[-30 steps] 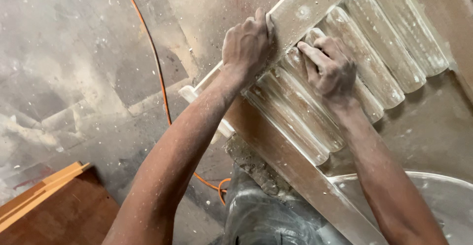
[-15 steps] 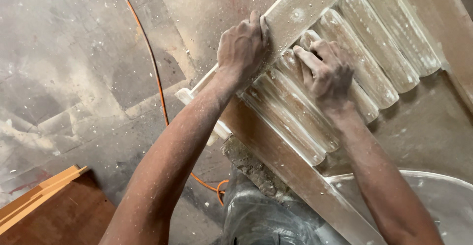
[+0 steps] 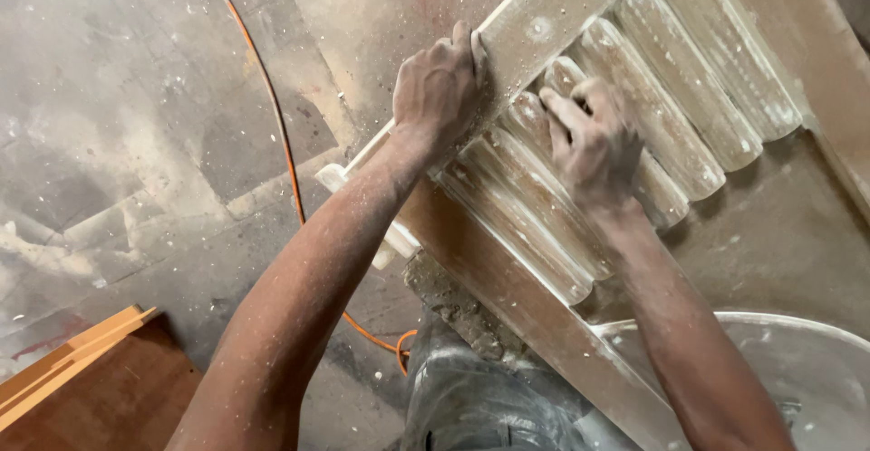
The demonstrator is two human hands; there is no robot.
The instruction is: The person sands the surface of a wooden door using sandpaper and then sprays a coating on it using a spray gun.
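A dusty wooden panel (image 3: 562,16) lies slantwise before me, with a row of rounded, pale ribs (image 3: 689,79) set between two flat rails. My left hand (image 3: 439,88) grips the outer edge of the upper rail, fingers hooked over it. My right hand (image 3: 594,147) is curled over one middle rib, fingertips pressing down. Anything under its palm is hidden. Both forearms are speckled with dust.
An orange cable (image 3: 272,116) runs down the dusty concrete floor on the left. A brown wooden board (image 3: 91,387) sits at the lower left, and a pale round basin (image 3: 797,369) at the lower right. A small white block (image 3: 331,177) sticks out under the panel's edge.
My right hand has slid slightly down along the rib. My left hand keeps its hold on the rail's edge.
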